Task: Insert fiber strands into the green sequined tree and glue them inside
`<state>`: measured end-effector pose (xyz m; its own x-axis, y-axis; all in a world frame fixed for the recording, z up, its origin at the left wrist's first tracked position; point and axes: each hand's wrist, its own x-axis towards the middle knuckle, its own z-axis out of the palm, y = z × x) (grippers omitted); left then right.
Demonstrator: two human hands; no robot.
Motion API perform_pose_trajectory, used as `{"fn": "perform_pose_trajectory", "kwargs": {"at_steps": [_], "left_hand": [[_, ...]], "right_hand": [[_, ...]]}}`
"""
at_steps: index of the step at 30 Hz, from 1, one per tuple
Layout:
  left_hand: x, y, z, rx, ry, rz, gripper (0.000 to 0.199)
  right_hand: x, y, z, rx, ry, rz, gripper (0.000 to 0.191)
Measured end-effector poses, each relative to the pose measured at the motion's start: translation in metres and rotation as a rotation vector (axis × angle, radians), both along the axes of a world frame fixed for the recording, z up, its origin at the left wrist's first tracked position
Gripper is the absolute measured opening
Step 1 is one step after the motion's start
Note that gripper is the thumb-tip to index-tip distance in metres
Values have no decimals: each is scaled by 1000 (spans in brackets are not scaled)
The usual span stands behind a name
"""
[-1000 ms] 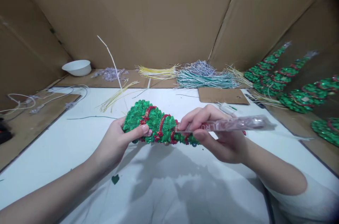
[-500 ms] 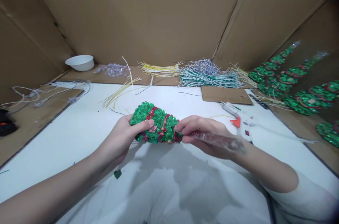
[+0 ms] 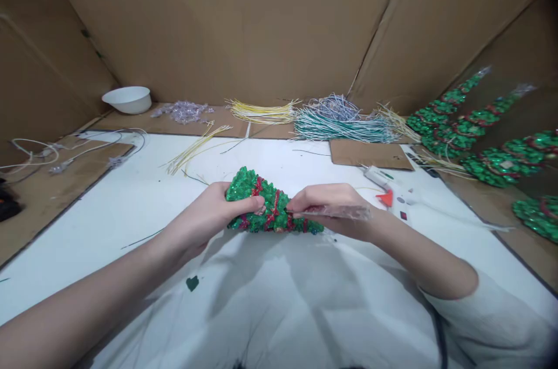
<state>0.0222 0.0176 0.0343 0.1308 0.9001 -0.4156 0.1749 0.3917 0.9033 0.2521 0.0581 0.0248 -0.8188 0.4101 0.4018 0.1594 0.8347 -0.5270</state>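
A small beaded Christmas tree (image 3: pixel 248 186), green with red bead garlands, lies on its side just above the white tabletop. My left hand (image 3: pixel 226 206) grips its wide end, with the thumb across the front beads. My right hand (image 3: pixel 333 206) is closed at the tree's narrower side, fingertips at the beads near a red band. It pinches a slim tool with a clear, reddish handle (image 3: pixel 344 211), which points back toward the wrist. The tool's tip is hidden among the fingers and beads, so its kind is unclear.
At right lies a white glue gun (image 3: pixel 394 200) with an orange trigger. Several beaded trees (image 3: pixel 497 165) stand beyond it. Bundled green wires (image 3: pixel 349 128), yellow wires (image 3: pixel 264 111), clear beads (image 3: pixel 183 111), a white bowl (image 3: pixel 129 101) and a cardboard piece (image 3: pixel 370 154) line the back.
The tree and my left hand have shifted slightly right. My right hand has turned a little, with the tool handle now more level; more of the tree's narrow end shows below it.
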Motion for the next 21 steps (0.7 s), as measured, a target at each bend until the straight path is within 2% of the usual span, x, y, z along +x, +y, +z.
{"fn": "perform_pose_trajectory", "kwargs": {"at_steps": [7,11,14,21], "left_hand": [[-20,19,1,4,-115,-386,30],[-25,25,-7,47,-132,-490,35],[-24,25,-12,63,-132,-507,38],[-22,24,-14,74,-85,-414,35]], "right_hand": [[5,7,10,-19,-124,52,14],[2,13,8,26,-83,41,15],[1,15,7,31,-65,12,15],[-4,14,5,20,-78,-91,15]]}}
